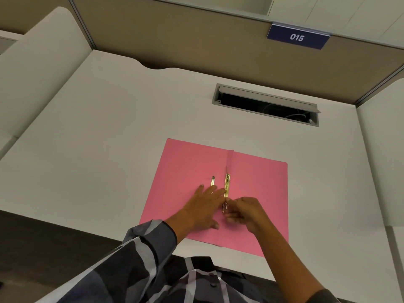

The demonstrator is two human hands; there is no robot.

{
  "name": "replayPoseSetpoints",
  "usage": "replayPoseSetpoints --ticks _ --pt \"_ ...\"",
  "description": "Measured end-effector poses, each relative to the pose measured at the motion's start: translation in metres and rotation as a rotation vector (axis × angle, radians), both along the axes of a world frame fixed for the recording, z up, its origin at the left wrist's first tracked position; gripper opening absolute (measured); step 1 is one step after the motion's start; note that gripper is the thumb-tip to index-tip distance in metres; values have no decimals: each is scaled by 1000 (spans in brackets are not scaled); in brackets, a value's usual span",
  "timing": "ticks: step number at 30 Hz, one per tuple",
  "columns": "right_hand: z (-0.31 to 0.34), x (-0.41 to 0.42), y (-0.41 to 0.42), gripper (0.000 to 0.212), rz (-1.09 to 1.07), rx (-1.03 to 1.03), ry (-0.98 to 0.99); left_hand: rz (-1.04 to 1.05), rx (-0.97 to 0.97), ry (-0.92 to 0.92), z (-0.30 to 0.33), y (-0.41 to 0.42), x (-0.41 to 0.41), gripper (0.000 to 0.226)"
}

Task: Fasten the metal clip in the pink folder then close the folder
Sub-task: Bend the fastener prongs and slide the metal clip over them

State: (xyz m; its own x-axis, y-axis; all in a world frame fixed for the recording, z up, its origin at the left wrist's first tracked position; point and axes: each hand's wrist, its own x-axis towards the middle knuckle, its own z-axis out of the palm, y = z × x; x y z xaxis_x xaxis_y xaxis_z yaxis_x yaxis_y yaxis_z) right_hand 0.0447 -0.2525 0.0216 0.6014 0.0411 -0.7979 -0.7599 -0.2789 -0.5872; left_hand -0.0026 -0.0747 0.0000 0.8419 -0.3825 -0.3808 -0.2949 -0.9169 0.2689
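Note:
The pink folder (258,178) lies open and flat on the white desk. A gold metal clip bar (227,185) runs along its centre fold, and a separate gold prong (212,181) lies just left of it. My left hand (205,206) rests flat on the left leaf, fingers spread, fingertips touching the bar and prong. My right hand (244,212) is curled at the near end of the clip (224,207), fingertips pinching that metal end.
The white desk (109,149) has an open cable slot (265,104) behind the folder. A beige partition (196,40) with a blue "015" sign (297,37) stands at the back. The desk's front edge runs just below the folder.

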Motion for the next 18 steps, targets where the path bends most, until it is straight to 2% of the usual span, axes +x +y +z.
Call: replayPoseSetpoints --ticks 2,5,7,9,11,13,18 --pt "0 -2 1 33 -34 22 4 -16 -2 -10 0 1 1 100" --pt "-4 10 0 20 66 -213 -280 -36 13 -23 0 -2 4 100" --pt "-1 25 1 20 284 -376 -536 -50 41 -32 0 -3 5 101" --pt "0 44 5 39 574 -458 -711 -59 65 -36 0 -4 6 100" --pt "0 60 10 56 857 -521 -787 -61 76 -41 0 -5 6 99" --pt "0 72 12 60 1071 -599 -843 -64 89 -38 0 -7 6 100" --pt "5 89 10 39 1189 -653 -907 -67 110 -39 1 -10 6 102"
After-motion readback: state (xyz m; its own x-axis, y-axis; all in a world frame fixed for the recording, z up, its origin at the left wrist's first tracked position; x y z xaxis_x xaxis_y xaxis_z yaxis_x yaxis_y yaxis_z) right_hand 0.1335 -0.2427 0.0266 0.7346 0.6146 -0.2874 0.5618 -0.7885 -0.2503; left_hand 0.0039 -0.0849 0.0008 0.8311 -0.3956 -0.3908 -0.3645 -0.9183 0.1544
